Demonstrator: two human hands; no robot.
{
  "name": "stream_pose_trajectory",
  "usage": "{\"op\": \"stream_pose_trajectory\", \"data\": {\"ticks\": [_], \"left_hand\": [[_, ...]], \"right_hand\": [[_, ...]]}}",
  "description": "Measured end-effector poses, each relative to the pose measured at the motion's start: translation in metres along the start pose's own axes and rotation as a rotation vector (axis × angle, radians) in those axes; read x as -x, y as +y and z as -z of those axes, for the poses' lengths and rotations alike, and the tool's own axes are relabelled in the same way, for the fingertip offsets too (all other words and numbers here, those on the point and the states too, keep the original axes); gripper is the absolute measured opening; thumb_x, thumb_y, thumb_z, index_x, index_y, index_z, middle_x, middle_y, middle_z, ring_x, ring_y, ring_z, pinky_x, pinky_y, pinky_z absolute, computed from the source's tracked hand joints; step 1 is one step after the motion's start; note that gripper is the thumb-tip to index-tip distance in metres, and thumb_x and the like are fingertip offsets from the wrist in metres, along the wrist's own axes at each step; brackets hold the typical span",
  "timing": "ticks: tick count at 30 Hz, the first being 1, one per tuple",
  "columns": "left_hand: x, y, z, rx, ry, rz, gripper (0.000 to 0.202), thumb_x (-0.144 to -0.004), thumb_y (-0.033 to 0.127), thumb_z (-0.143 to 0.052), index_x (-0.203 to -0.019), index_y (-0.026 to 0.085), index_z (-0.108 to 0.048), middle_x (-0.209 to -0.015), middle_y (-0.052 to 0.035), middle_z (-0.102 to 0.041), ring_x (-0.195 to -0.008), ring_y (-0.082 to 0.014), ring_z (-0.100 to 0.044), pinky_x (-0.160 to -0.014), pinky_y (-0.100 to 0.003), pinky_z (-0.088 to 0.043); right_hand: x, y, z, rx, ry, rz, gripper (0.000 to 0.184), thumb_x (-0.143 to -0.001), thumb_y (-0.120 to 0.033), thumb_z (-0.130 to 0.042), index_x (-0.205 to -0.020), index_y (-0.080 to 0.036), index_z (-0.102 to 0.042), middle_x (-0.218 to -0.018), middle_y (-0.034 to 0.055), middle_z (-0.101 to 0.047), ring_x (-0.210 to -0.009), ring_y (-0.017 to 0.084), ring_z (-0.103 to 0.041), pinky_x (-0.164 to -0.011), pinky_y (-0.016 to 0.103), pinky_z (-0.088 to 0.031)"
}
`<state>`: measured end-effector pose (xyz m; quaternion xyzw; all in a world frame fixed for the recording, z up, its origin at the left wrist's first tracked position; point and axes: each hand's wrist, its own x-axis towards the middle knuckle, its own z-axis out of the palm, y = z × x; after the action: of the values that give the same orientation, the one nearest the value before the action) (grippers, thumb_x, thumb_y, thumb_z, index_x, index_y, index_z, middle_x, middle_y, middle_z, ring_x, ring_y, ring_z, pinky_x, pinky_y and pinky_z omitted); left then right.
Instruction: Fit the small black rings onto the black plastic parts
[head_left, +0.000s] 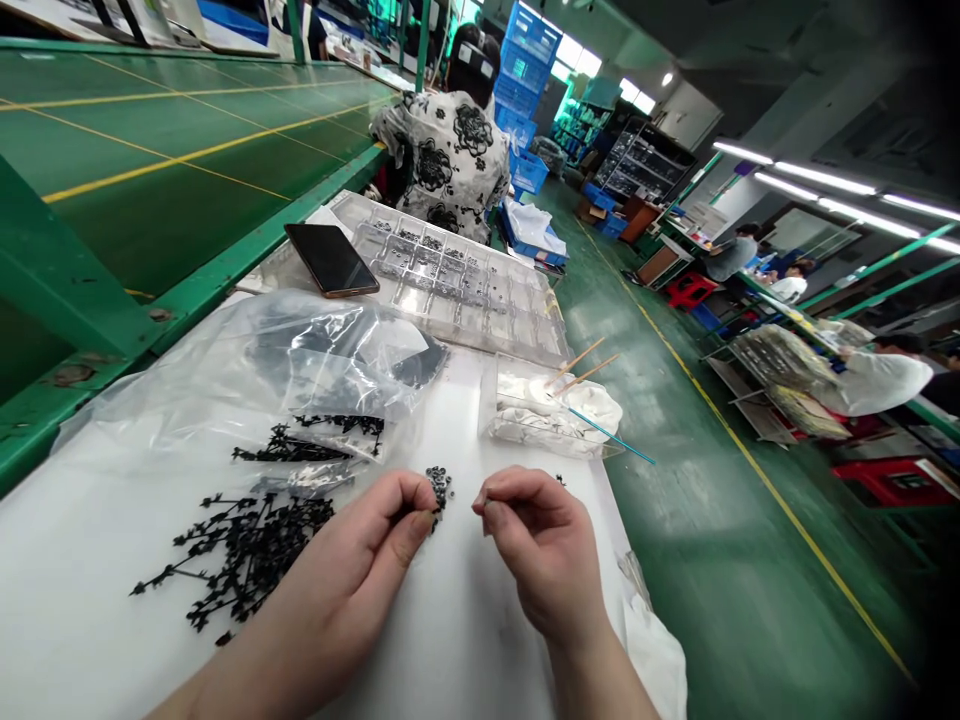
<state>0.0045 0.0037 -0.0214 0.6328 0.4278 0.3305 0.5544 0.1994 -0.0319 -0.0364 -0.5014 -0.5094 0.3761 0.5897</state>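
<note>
Above the white tabletop (480,590), my left hand (382,540) is closed in a pinch, thumb against forefinger; whatever lies between them is hidden. My right hand (540,540) also pinches, a short gap to the right, with something tiny at its fingertips that I cannot make out. Between and just behind the hands lies a small pile of dark ring-like parts (439,482). Left of my left hand spreads a heap of black branched plastic parts (255,550). More black parts (307,438) stick out of a clear plastic bag (187,370).
Farther back sit a clear compartment tray (480,325) with small parts and a phone (332,260). A clear box (525,430) holds white cloth, wooden sticks and a blue stick. A green frame (202,290) borders the left. A person in a patterned shirt (457,160) sits ahead.
</note>
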Motion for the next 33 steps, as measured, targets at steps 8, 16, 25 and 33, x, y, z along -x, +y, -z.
{"op": "stream_pose_trajectory", "data": {"ticks": [8,16,25,33], "left_hand": [[0.0,-0.002,-0.002,0.001,-0.085,-0.051,0.027,-0.112,0.039,-0.046,-0.092,0.027,-0.06,-0.081,0.0039,-0.058,-0.075,-0.0168,-0.055,-0.071,-0.028,-0.043],[0.003,-0.003,-0.002,-0.024,-0.119,-0.089,0.028,-0.113,0.035,-0.043,-0.091,0.026,-0.058,-0.082,0.0029,-0.06,-0.076,-0.017,-0.058,-0.071,-0.027,-0.046],[0.001,-0.005,-0.002,-0.049,-0.093,-0.174,0.027,-0.113,0.031,-0.044,-0.093,0.027,-0.06,-0.084,0.0022,-0.063,-0.076,-0.0174,-0.059,-0.072,-0.027,-0.047],[-0.004,-0.016,0.002,-0.213,-0.109,-0.404,0.025,-0.112,0.014,-0.043,-0.095,0.026,-0.057,-0.092,0.0016,-0.061,-0.087,-0.0165,-0.059,-0.08,-0.026,-0.048]], "right_hand": [[0.009,-0.003,-0.007,0.075,-0.051,0.106,0.016,-0.099,-0.019,-0.077,-0.109,-0.032,-0.079,-0.098,0.0012,-0.07,-0.088,0.015,-0.065,-0.081,0.029,-0.054],[0.007,-0.004,-0.008,0.061,-0.062,0.097,0.011,-0.099,-0.024,-0.08,-0.107,-0.031,-0.08,-0.096,0.0008,-0.068,-0.086,0.015,-0.064,-0.079,0.029,-0.053],[0.004,-0.006,-0.008,0.014,-0.12,-0.048,0.008,-0.096,-0.032,-0.082,-0.101,-0.026,-0.08,-0.093,0.0037,-0.071,-0.085,0.018,-0.066,-0.077,0.032,-0.055],[0.001,-0.007,0.002,-0.074,-0.265,-0.242,0.01,-0.093,-0.032,-0.083,-0.094,-0.022,-0.081,-0.089,0.0036,-0.075,-0.081,0.016,-0.068,-0.073,0.028,-0.053]]}}
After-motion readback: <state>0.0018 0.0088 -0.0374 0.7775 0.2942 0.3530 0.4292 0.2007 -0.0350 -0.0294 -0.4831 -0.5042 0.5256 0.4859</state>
